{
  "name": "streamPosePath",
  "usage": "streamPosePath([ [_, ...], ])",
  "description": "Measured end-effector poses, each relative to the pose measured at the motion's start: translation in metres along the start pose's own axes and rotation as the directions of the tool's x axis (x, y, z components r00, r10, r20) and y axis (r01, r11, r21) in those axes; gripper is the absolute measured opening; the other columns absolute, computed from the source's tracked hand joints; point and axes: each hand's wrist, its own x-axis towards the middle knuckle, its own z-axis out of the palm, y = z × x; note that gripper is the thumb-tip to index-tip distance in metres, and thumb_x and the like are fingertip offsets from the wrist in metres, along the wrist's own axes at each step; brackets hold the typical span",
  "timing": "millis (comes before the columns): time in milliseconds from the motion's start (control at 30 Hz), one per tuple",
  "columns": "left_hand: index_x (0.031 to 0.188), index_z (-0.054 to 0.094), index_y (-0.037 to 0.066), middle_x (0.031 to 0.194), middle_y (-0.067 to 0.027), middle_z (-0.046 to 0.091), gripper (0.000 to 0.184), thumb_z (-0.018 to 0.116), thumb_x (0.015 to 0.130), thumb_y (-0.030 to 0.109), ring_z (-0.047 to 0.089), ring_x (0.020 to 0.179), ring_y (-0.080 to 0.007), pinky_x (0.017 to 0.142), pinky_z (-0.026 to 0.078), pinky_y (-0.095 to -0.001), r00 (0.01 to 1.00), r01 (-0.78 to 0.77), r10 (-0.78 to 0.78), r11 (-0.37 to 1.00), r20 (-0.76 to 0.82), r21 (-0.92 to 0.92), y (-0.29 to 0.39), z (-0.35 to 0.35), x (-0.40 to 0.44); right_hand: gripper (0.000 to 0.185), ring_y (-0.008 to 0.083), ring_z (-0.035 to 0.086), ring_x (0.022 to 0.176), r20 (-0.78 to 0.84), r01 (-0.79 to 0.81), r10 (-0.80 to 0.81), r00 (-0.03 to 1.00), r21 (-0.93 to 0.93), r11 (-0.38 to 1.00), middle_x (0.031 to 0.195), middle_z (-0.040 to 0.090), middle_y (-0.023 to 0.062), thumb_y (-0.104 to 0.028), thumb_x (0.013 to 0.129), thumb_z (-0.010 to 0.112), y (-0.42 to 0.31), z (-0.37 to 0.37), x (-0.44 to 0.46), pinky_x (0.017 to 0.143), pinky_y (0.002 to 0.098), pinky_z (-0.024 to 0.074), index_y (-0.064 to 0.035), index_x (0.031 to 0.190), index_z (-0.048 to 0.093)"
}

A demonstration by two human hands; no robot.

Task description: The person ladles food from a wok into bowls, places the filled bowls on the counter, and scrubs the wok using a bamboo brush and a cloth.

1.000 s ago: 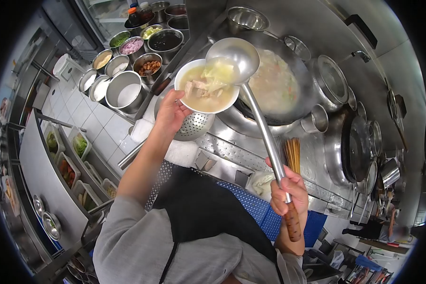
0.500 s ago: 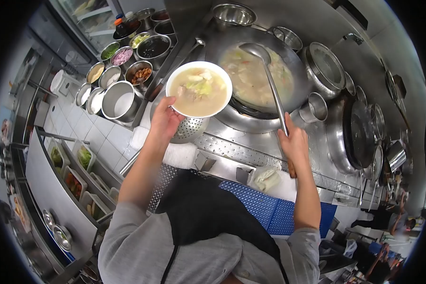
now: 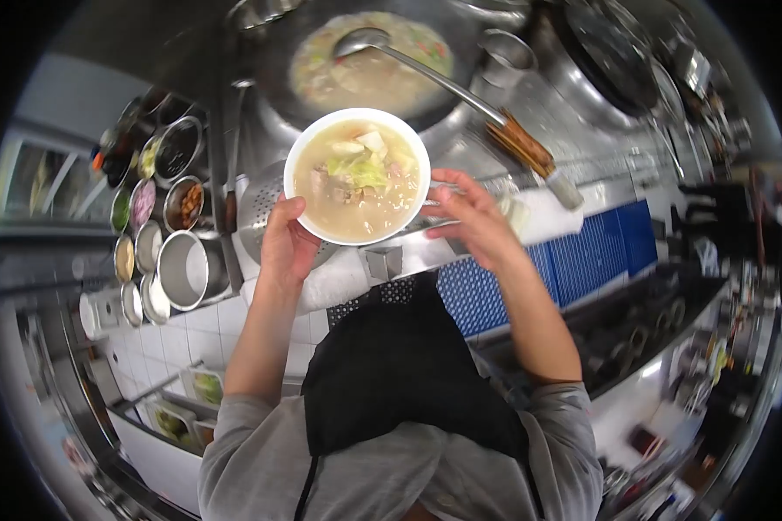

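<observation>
A white bowl point(image 3: 356, 175) full of cloudy soup with meat, pale chunks and green leaves is held up in front of me. My left hand point(image 3: 288, 240) grips its left rim and underside, the thumb at the edge. My right hand point(image 3: 471, 215) is at the bowl's right side, its fingers spread, with the fingertips close to the rim; whether they touch is hard to tell. Behind the bowl, a wok point(image 3: 274, 52) contains the same kind of soup. A ladle point(image 3: 443, 80) lies with its head in the wok and its wooden handle out to the right.
A perforated strainer point(image 3: 261, 204) is partly hidden behind the bowl. Metal containers of ingredients, including a large pot point(image 3: 183, 269), stand at the left. A metal cup point(image 3: 506, 57) is right of the wok. A bamboo brush point(image 3: 504, 146) lies beneath the ladle handle. White cloths point(image 3: 334, 282) line the front edge.
My right hand has let go of the ladle, now resting in the wok, and has moved left to the bowl. The view has turned, and the bowl appears larger and lower.
</observation>
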Motion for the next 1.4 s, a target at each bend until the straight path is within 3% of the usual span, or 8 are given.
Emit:
streamPosePath([
  [167,0.134,0.049,-0.003,0.133,-0.0161,0.059,0.059,0.066,0.083,0.02,0.058,0.122,-0.0297,0.108,0.045,-0.0444,0.944,0.262,-0.284,0.955,0.169,0.141,-0.035,-0.001,-0.008,0.058,0.0346,0.062,0.113,-0.058,0.092,-0.071,0.996,0.65,0.754,0.129,0.056,0.017,-0.015,0.089,0.07,0.069,0.007,-0.062,0.082,0.0572,0.0581,-0.0126,0.137,0.038],
  [433,0.139,0.044,-0.005,0.138,-0.0186,0.055,0.067,0.067,0.082,0.021,0.054,0.127,-0.0317,0.112,0.04,-0.0449,0.721,0.479,-0.615,0.776,0.32,0.411,-0.114,0.042,0.009,0.067,0.0327,0.067,0.106,-0.454,0.378,-0.043,0.89,0.682,0.626,0.126,0.058,0.017,0.01,0.077,0.054,0.108,-0.023,-0.145,0.076,0.0516,0.0632,-0.0064,0.141,0.041],
  [733,0.149,0.033,0.002,0.14,-0.0137,0.052,0.08,0.07,0.086,0.034,0.055,0.125,-0.027,0.103,0.048,-0.0427,0.275,0.517,-0.865,0.501,0.42,0.694,-0.271,0.132,-0.016,0.073,0.0352,0.068,0.103,-0.82,0.664,0.123,0.559,0.531,0.526,0.125,0.058,0.0206,0.015,0.071,0.05,0.187,-0.093,-0.235,0.074,0.0497,0.0647,-0.0042,0.14,0.038],
  [800,0.152,0.03,0.004,0.145,-0.0139,0.048,0.082,0.068,0.088,0.038,0.054,0.126,-0.0278,0.101,0.048,-0.0444,0.216,0.509,-0.932,0.362,0.291,0.781,-0.308,0.126,-0.006,0.071,0.0353,0.068,0.103,-0.86,0.716,0.163,0.484,0.496,0.492,0.126,0.057,0.0205,0.015,0.071,0.05,0.204,-0.115,-0.25,0.074,0.0499,0.0647,-0.004,0.139,0.039],
  [867,0.153,0.033,0.01,0.146,-0.01,0.045,0.084,0.068,0.085,0.046,0.05,0.124,-0.0236,0.096,0.049,-0.0416,0.248,0.469,-0.954,0.269,0.167,0.841,-0.337,0.115,-0.005,0.07,0.0372,0.067,0.107,-0.893,0.761,0.209,0.399,0.449,0.468,0.127,0.057,0.0204,0.015,0.071,0.05,0.234,-0.141,-0.258,0.078,0.0514,0.0638,-0.0048,0.138,0.04],
  [1100,0.145,0.05,0.015,0.146,-0.0038,0.046,0.059,0.066,0.09,0.03,0.045,0.126,-0.0149,0.097,0.042,-0.0388,0.254,0.368,-0.946,-0.096,-0.2,0.925,-0.379,0.041,0.001,0.081,0.0446,0.049,0.129,-0.924,0.901,0.36,0.13,0.262,0.347,0.145,0.042,0.02,0.015,0.07,0.041,0.348,-0.244,-0.276,0.094,0.0696,0.0496,-0.0104,0.146,0.032],
  [1267,0.144,0.05,0.016,0.14,-0.0037,0.052,0.06,0.066,0.087,0.021,0.056,0.115,-0.0188,0.092,0.046,-0.0372,0.299,0.287,-0.888,-0.264,-0.348,0.921,-0.384,-0.007,0.012,0.076,0.0438,0.052,0.126,-0.884,0.97,0.464,-0.053,0.064,0.233,0.143,0.046,0.0194,0.014,0.069,0.043,0.432,-0.314,-0.278,0.095,0.0676,0.0498,-0.0079,0.142,0.039],
  [1400,0.143,0.051,0.017,0.146,-0.008,0.046,0.057,0.064,0.088,0.023,0.045,0.13,-0.0224,0.1,0.044,-0.0423,0.336,0.271,-0.847,-0.332,-0.412,0.904,-0.395,0.002,0.012,0.078,0.0456,0.048,0.13,-0.794,0.99,0.592,-0.139,-0.102,0.096,0.142,0.047,0.0211,0.014,0.063,0.047,0.478,-0.359,-0.286,0.101,0.071,0.0427,-0.0023,0.14,0.043],
])
